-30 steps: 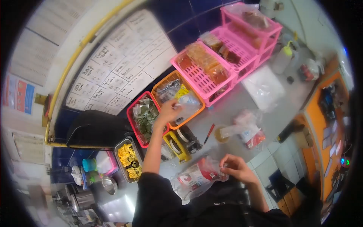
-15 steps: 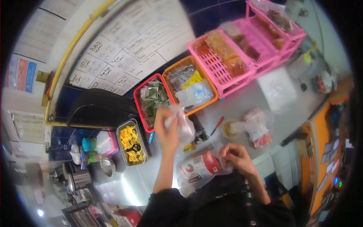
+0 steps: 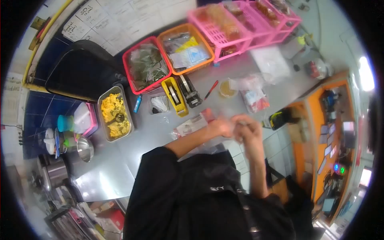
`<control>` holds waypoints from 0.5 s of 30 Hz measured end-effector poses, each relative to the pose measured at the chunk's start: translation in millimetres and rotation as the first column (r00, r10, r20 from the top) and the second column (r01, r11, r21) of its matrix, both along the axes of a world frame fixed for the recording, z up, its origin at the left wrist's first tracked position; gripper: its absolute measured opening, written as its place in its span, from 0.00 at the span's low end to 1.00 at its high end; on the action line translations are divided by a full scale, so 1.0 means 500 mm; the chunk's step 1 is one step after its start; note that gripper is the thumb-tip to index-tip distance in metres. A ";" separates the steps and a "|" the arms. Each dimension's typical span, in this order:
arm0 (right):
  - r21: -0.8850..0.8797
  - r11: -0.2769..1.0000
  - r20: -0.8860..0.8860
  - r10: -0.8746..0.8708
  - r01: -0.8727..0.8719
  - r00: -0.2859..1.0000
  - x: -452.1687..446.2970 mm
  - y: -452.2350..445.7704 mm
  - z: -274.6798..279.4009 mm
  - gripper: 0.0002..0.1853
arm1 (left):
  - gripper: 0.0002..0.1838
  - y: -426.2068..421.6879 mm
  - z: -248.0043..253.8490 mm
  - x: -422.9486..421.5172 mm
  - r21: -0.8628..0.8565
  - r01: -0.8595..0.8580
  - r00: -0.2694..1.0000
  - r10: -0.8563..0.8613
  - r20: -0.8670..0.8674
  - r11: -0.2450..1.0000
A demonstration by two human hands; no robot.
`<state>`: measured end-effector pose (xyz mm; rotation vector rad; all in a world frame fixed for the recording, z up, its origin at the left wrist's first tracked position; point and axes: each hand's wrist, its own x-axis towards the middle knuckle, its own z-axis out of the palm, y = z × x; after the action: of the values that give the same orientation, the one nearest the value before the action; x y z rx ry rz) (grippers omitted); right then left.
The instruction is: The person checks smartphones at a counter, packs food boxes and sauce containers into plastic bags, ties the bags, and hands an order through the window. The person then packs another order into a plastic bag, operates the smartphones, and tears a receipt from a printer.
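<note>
Close together at the counter's front edge, my left hand (image 3: 221, 127) and my right hand (image 3: 246, 130) are both closed and smeared by motion. Clear film of a plastic bag (image 3: 191, 126) runs up to them, and their fingers look closed on its gathered edge; the exact grip is blurred. White and red print shows on this bag, which lies partly under my left forearm. A yellow tape dispenser (image 3: 174, 97) and a black tape dispenser (image 3: 189, 92) stand just beyond the bag.
A red basket (image 3: 125, 66) of packets, an orange basket (image 3: 211, 60) and pink racks (image 3: 234, 50) line the back. Left is a metal tray (image 3: 129, 134) of yellow food. A red pen (image 3: 211, 89), a round tub (image 3: 227, 89) and another packed bag (image 3: 255, 98) lie to the right.
My left hand has come down and right from above the counter to meet my right hand; the clear bag it held up no longer shows distinctly. The camera view has shifted.
</note>
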<state>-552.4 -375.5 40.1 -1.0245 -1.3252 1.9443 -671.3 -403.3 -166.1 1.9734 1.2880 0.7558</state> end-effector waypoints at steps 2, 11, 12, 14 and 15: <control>0.007 1.000 -0.015 -0.030 0.030 0.999 0.008 0.004 0.003 0.13 | 0.19 -0.009 0.246 -0.036 -0.261 0.057 0.915 -0.155 -0.372 0.964; 0.195 0.979 -0.051 0.063 -0.052 0.997 -0.025 -0.011 0.017 0.11 | 0.17 -0.324 0.439 -0.228 -0.550 -0.037 0.429 -0.484 -0.763 0.834; 0.251 0.965 -0.024 0.080 -0.072 0.997 -0.031 -0.021 0.020 0.11 | 0.16 -0.339 0.447 -0.232 -0.384 -0.011 0.397 -0.349 -0.849 0.923; 0.313 0.945 0.012 0.097 -0.096 0.995 -0.036 -0.039 0.021 0.11 | 0.15 -0.358 0.464 -0.235 -0.199 0.021 0.374 -0.192 -0.907 0.980; 0.313 0.945 0.020 0.097 -0.099 0.995 -0.036 -0.043 0.022 0.11 | 0.14 -0.358 0.501 -0.229 -0.059 0.058 0.446 -0.078 -0.892 0.997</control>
<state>-570.3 -396.8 51.0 -0.8193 -1.6515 1.7251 -785.6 -582.4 84.6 2.4793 1.7244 -0.5149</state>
